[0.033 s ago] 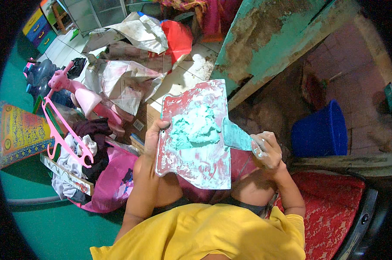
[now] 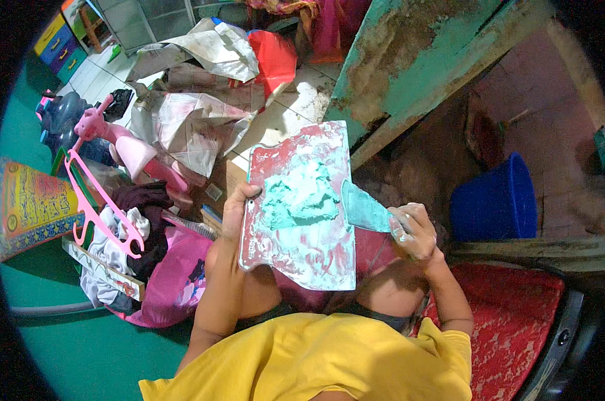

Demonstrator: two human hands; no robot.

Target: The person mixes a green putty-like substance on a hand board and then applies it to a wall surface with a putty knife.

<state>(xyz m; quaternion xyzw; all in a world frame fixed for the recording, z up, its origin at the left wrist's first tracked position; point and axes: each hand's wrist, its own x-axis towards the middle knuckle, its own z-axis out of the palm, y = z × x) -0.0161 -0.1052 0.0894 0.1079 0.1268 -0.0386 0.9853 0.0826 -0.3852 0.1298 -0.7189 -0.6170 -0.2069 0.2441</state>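
Observation:
My left hand (image 2: 235, 208) is closed on the left edge of a flat reddish board (image 2: 265, 157), its thumb lying on top. The board is held out over my lap and smeared with pale paste. A thick heap of light turquoise paste (image 2: 302, 194) sits at its middle. In my right hand (image 2: 416, 230), spotted with paste, is a putty knife (image 2: 367, 208) whose wide blade is coated turquoise. The blade's end meets the board's right edge; whether it touches, I cannot tell. My fingers hide the knife's handle.
A worn green panel (image 2: 409, 73) slants across the upper right. Right of me are a blue bucket (image 2: 495, 199) and a red patterned cushion (image 2: 503, 314). Leftward lie a pink basket (image 2: 165, 287) with clothes, a pink hanger (image 2: 98, 190), a pink toy (image 2: 125, 144) and crumpled sheets (image 2: 188, 120).

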